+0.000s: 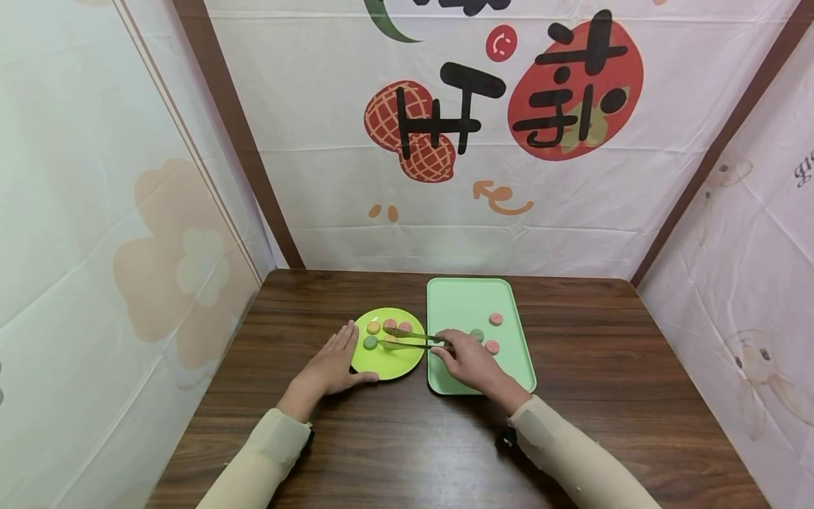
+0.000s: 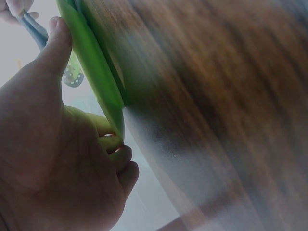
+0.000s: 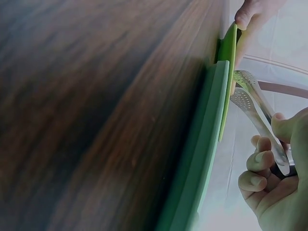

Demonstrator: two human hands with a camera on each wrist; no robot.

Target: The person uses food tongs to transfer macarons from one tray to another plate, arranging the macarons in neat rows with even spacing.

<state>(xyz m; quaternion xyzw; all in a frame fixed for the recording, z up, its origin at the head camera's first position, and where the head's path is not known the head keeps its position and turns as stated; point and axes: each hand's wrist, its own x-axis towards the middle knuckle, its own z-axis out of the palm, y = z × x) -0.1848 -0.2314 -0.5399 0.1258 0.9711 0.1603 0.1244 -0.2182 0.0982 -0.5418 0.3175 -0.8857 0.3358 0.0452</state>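
Note:
My right hand (image 1: pixel 472 359) grips a pair of metal tongs (image 1: pixel 416 345) over the plate. Their perforated tips stand apart in the right wrist view. My left hand (image 1: pixel 328 362) lies along the left rim of the yellow-green plate (image 1: pixel 388 371), fingers extended and thumb at its near edge. On the plate are small round macaron-like pieces: a yellow one (image 1: pixel 373 327), a green one (image 1: pixel 371 343), two pink ones (image 1: pixel 405 327) and a yellowish one (image 1: pixel 391 340) between the tong arms. Whether the tongs touch it, I cannot tell.
Right of the plate lies a mint-green tray (image 1: pixel 454 300) with two pink pieces (image 1: pixel 496 319) and a green piece (image 1: pixel 477 334), the latter just beyond my right hand. Plate and tray rest on a dark wooden table (image 1: pixel 394 438). Printed cloth walls (image 1: pixel 318 177) surround the table's back and sides.

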